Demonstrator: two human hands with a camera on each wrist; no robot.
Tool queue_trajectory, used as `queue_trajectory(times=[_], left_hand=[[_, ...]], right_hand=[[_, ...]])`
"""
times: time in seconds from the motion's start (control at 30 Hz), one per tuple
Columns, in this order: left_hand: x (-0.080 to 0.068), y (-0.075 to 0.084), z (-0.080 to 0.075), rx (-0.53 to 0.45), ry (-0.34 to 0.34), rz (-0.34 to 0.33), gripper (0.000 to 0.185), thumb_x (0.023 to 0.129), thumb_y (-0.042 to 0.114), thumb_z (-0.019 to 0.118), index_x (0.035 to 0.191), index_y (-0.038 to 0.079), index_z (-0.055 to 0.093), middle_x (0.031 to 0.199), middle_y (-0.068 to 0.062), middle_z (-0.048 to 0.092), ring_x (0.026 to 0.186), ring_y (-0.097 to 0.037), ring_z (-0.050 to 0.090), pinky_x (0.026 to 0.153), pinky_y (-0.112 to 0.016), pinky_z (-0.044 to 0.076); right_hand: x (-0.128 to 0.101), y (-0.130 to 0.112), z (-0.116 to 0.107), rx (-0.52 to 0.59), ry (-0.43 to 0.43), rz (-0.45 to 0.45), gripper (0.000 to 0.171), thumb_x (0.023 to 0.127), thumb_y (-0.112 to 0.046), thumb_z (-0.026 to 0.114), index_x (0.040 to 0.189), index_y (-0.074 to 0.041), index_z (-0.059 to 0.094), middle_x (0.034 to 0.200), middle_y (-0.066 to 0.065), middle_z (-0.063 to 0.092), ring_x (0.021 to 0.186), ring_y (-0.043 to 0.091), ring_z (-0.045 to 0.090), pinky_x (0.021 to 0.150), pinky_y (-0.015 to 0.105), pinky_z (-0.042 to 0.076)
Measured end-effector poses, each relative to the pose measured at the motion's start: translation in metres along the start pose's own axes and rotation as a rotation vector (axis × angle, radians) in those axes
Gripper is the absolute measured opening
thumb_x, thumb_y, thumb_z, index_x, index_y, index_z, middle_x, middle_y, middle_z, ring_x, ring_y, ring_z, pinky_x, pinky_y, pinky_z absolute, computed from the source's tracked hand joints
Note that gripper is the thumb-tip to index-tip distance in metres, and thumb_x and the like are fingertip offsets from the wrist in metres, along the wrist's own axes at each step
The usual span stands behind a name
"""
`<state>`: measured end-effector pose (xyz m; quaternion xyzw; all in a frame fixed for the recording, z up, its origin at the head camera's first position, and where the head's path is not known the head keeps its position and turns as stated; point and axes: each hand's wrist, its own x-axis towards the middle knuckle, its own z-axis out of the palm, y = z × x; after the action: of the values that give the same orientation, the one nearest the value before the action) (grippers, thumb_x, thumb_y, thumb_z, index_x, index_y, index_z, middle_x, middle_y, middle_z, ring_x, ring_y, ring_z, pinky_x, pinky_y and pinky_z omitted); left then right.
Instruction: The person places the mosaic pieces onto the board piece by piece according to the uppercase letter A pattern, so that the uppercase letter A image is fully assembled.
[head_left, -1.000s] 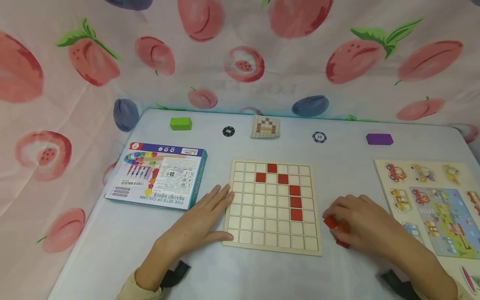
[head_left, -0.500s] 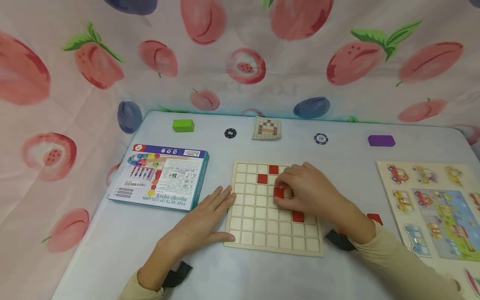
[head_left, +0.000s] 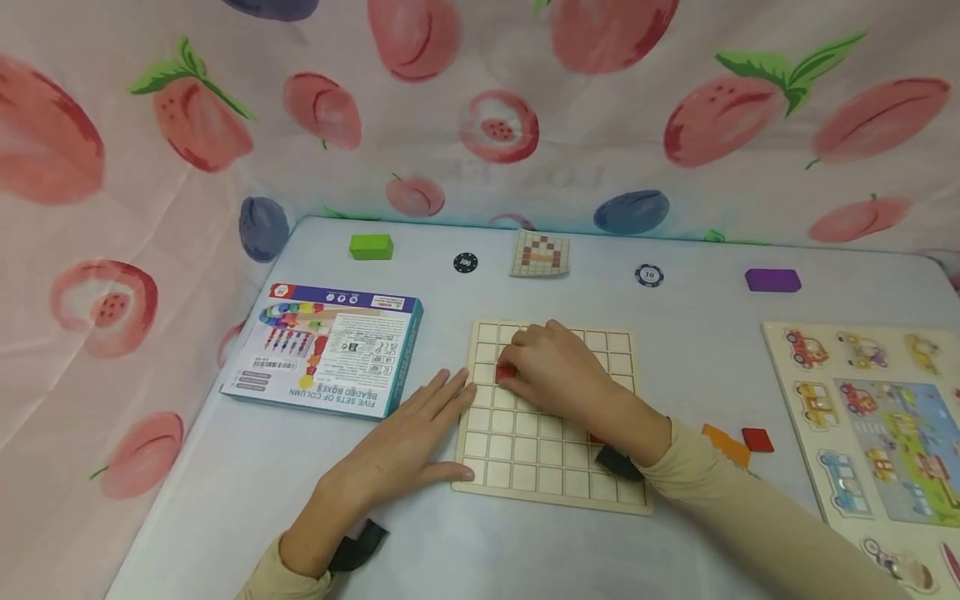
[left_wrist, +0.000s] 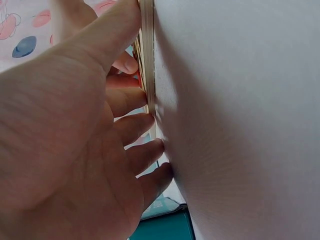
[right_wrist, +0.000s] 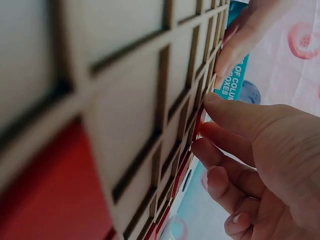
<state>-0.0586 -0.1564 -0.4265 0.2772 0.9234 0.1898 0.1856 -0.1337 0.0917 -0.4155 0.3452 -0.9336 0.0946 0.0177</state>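
Note:
A square wooden grid board (head_left: 480,450) lies in the middle of the table. My right hand (head_left: 558,375) reaches over its upper left part and pinches a red square tile (head_left: 506,374) at one of the cells. In the right wrist view the thumb and fingertips meet at that tile (right_wrist: 199,122), close against the grid. My left hand (head_left: 397,437) rests flat along the board's left edge with straight fingers. The left wrist view shows those fingers (left_wrist: 135,127) touching the board's side. My right hand and forearm cover most red tiles set in the grid.
Orange pieces (head_left: 726,446) and a loose red tile (head_left: 757,440) lie right of the board. A pattern card (head_left: 540,253), round chips (head_left: 466,262), a green block (head_left: 371,247) and a purple block (head_left: 773,280) line the back. A box (head_left: 322,350) and vehicle puzzle (head_left: 862,333) flank the board.
My right hand has left the loose pieces at the right and carried a red tile leftward across the board to its upper left part. My left hand has stayed at the board's edge.

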Motion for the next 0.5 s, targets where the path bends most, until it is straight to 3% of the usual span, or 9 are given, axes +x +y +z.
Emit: queue_trajectory(times=[0.1,0.23,0.37,0.5], left_hand=[[0.0,0.0,-0.001,0.0,-0.001,-0.004,0.1,0.094,0.058,0.074,0.171,0.014,0.025,0.182,-0.004,0.012,0.17,-0.031,0.009,0.138,-0.052,0.021],[0.0,0.001,-0.001,-0.009,-0.002,-0.005,0.101,0.094,0.058,0.074,0.171,0.014,0.026,0.182,-0.004,0.012,0.17,-0.031,0.009,0.138,-0.053,0.021],[0.001,0.001,0.001,-0.005,-0.002,-0.005,0.101,0.094,0.058,0.074,0.171,0.013,0.026,0.182,-0.005,0.012,0.17,-0.032,0.009,0.138,-0.053,0.021],[0.002,0.0,0.001,0.008,0.0,-0.005,0.101,0.094,0.058,0.074,0.17,0.012,0.026,0.182,-0.005,0.012,0.17,-0.032,0.01,0.138,-0.053,0.021]], right_hand=[[-0.003,-0.001,-0.003,-0.044,-0.019,-0.005,0.016,0.095,-0.031,0.081,0.103,-0.017,0.084,0.098,0.0,0.078,0.093,0.02,0.07,0.084,0.037,0.056],[-0.018,0.006,-0.011,-0.016,-0.028,0.025,0.021,0.093,-0.032,0.083,0.109,-0.017,0.084,0.104,0.0,0.078,0.101,0.023,0.07,0.089,0.04,0.057],[-0.053,0.022,-0.021,0.058,-0.028,0.158,0.031,0.091,-0.032,0.085,0.118,-0.018,0.082,0.111,0.003,0.078,0.107,0.025,0.07,0.094,0.044,0.058],[-0.104,0.041,-0.03,0.084,-0.037,0.318,0.039,0.09,-0.034,0.086,0.125,-0.021,0.079,0.12,0.005,0.078,0.112,0.029,0.069,0.097,0.053,0.059]])
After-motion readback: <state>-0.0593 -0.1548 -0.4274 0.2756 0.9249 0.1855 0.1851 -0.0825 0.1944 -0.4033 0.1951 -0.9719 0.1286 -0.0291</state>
